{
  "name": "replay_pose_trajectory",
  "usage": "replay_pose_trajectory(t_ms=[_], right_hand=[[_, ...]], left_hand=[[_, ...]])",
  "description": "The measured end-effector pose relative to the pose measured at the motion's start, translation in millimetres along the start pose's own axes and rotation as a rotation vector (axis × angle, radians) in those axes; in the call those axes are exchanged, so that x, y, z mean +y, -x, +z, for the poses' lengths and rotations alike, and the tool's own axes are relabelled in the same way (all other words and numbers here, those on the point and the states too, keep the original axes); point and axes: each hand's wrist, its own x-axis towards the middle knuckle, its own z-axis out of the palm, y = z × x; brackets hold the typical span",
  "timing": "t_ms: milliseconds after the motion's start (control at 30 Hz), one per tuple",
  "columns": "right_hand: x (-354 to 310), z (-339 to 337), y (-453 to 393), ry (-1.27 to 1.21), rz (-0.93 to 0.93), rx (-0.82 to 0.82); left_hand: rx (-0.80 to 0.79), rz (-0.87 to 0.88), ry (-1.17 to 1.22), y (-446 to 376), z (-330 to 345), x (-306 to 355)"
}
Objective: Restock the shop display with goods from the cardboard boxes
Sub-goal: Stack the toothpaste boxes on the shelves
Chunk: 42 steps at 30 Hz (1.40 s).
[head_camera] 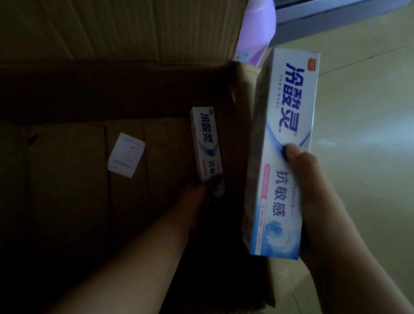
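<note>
The right hand [321, 205] grips one toothpaste carton [285, 153] upright just outside the cardboard box [74, 196], thumb across its printed face. Deep inside against the box's right wall, the left hand [198, 193] closes round the lower end of a second toothpaste carton [205, 144]. Best to lift that one straight up along the wall, clear of the paper slip [126, 155] on the box floor.

One toothpaste carton [205, 144] lies in the cardboard box [82, 92], against its right wall. A paper slip [126, 154] lies on the box floor, left of it. A second toothpaste carton [284, 148] is outside the box, right of that wall.
</note>
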Motion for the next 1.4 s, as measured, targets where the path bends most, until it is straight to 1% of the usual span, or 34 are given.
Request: replay_pose_trajectory(t_ms=[33,100,233,333,467,533,600,667,733,867,933,1000,1100,1200,1300,1400], right_hand=[[2.8,-3.5,-3.6,-0.032,0.051,-0.016],[1.5,-0.6,-0.1,-0.054,0.063,-0.082],[0.3,-0.3,7.2,-0.036,0.014,-0.024],[-8.0,0.9,11.8,0.04,0.027,-0.033],[-28.2,16.9,27.7,0.119,0.013,-0.003],[-41.3,27.0,44.3,0.089,0.024,0.023],[-56.5,39.9,66.7,0.054,0.09,0.023],[-76.0,58.7,96.6,0.02,0.165,-0.004],[-99.2,80.5,129.6,0.02,0.194,-0.051],[-151.1,130.7,200.1,0.04,0.165,-0.105],[-180.3,155.8,238.2,0.055,0.136,-0.121],[-207.8,180.5,277.7,0.063,0.108,-0.143],[-243.8,215.0,337.5,0.063,0.07,-0.19],[-273.4,249.2,392.1,0.083,0.046,-0.255],[-294.9,282.5,435.0,0.091,0.012,-0.314],[-310.6,318.2,470.4,0.13,-0.045,-0.32]], left_hand=[[-0.001,-0.012,0.022,5.7,1.5,4.0],[-0.032,0.024,0.006,17.2,0.6,9.5],[-0.055,0.049,0.049,29.9,-0.3,8.1],[-0.017,0.09,0.03,57.3,1.1,14.8],[0.086,0.152,-0.064,117.4,-16.8,37.7],[0.084,0.179,-0.085,156.2,-31.2,52.8],[0.061,0.194,-0.106,202.3,-41.6,70.7],[0.02,0.199,-0.088,256.4,-48.1,89.7],[-0.042,0.195,-0.057,314.2,-53.5,108.2],[-0.201,0.198,-0.026,428.2,-65.2,135.3],[-0.249,0.198,-0.006,483.2,-74.0,144.3],[-0.289,0.212,-0.034,538.2,-83.6,153.0],[-0.312,0.271,-0.126,618.2,-101.2,165.1],[-0.328,0.342,-0.155,685.6,-118.6,174.4],[-0.31,0.373,-0.108,739.6,-136.9,180.7],[-0.312,0.422,-0.026,781.3,-154.8,184.5]])
